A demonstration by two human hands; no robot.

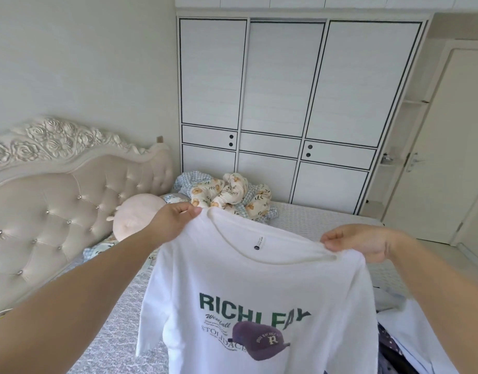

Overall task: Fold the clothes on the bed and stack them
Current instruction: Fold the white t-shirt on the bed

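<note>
A person holds a white T-shirt (248, 300) up in the air above the bed (116, 319), its front turned toward the camera. The left hand (170, 221) pinches the shirt at one shoulder, thumb and fingers closed on the fabric just beside the neckline. The right hand (367, 242) grips the other shoulder the same way, fingers curled round a bunched bit of cloth at the collar's edge. The shirt hangs spread between the two hands, with a small label (259, 242) showing inside the neck and a green printed word across the chest above a purple cap graphic (262, 341) (some letters are hidden by a fold).

Behind the shirt, a crumpled floral and checked quilt (229, 194) is heaped at the far side of the bed, near a white wardrobe (283, 103). A round pink plush cushion (132, 217) leans against the tufted headboard (57, 201). At the lower right, more clothes (394, 344) lie on the bed, possibly a dark patterned garment beneath a pale one, though the shirt and arm cover most of them. A white door (448, 157) stands at the right.
</note>
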